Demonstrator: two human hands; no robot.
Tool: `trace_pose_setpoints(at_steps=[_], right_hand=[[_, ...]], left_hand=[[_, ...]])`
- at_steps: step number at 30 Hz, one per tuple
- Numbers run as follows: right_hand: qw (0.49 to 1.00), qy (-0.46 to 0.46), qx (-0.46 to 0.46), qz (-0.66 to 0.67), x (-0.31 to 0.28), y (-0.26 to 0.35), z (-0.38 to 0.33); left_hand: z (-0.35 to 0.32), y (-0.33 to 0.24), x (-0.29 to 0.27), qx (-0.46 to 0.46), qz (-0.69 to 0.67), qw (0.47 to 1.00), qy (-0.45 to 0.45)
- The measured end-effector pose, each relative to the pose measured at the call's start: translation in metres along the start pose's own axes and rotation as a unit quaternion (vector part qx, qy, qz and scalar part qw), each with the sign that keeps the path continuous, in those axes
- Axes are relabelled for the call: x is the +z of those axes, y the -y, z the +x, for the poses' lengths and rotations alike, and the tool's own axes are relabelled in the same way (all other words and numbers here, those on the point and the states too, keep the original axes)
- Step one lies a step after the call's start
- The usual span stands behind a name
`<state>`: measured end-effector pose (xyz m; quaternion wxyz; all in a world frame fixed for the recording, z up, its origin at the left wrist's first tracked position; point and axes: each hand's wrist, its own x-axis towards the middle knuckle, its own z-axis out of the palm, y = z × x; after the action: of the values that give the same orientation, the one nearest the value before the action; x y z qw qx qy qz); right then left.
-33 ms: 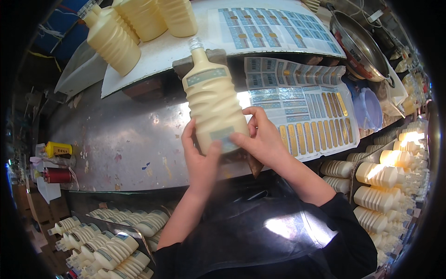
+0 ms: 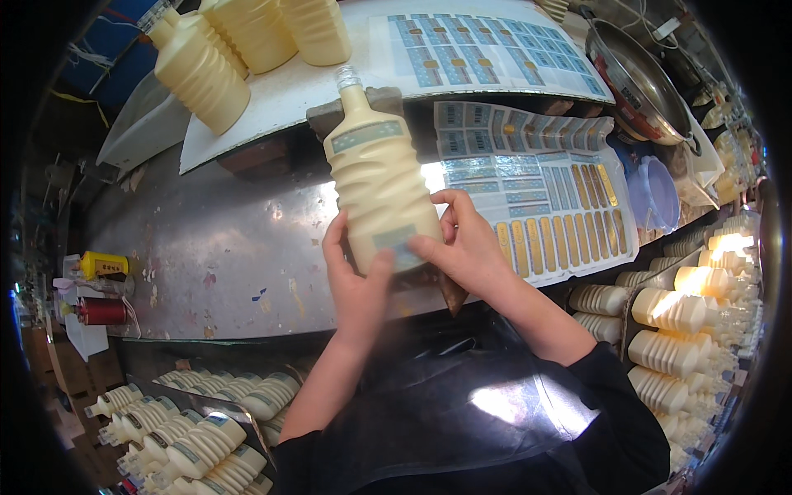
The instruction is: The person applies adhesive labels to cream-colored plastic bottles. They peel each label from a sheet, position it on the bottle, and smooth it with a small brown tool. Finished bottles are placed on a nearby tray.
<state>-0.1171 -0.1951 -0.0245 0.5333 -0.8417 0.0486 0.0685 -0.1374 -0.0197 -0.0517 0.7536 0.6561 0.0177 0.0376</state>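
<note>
The cream ribbed bottle is held upright-tilted above the steel worktop, neck pointing away from the person, its clear threaded mouth uncapped. 1 bluish label runs across the shoulder; a 2nd sits low on the body, just where the thumbs meet.

The left hand wraps the lower left side of the bottle, thumb pressed on the lower label. The right hand closes on the lower right edge, fingers behind and thumb on the label's corner — both hands are clamped on the bottle, neither free.

Handling, as a judgement:
- Weight: filled with a pale liquid by the look of it, so likely moderately heavy for its size.
- Wall: moulded plastic, fairly stiff; the ribs resist squeezing.
- Surface: smooth and possibly slick, though the wavy ribs give the fingers purchase.
- Grip point: the ribbed mid-body, on both sides, away from fresh labels. With no cap on, it should stay neck-up.

Surroundings: just beyond the bottle lie sheets of blue and yellow stickers, and a further sheet rests on a white board. 3 or more similar bottles stand at the far left of that board. A metal bowl sits at the far right. Rows of like bottles lie stacked at lower left and at the right. A yellow item and a red spool rest at the left edge — well apart from the hands.
</note>
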Motion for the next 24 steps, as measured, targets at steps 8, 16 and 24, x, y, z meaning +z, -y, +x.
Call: trace_pose_setpoints(at_steps=[8, 16, 24], right_hand=[[1.000, -0.003, 0.002, 0.009, 0.000, -0.002, 0.000], [1.000, -0.004, 0.000, -0.012, 0.001, 0.002, -0.002], [0.999, 0.019, 0.016, -0.033, -0.003, 0.009, -0.002]], left_hand=[[0.001, 0.003, -0.002, 0.003, 0.026, 1.000, -0.007], [0.001, 0.002, 0.000, 0.011, 0.035, 0.999, -0.010], [0.002, 0.003, 0.000, 0.010, 0.017, 1.000, -0.013]])
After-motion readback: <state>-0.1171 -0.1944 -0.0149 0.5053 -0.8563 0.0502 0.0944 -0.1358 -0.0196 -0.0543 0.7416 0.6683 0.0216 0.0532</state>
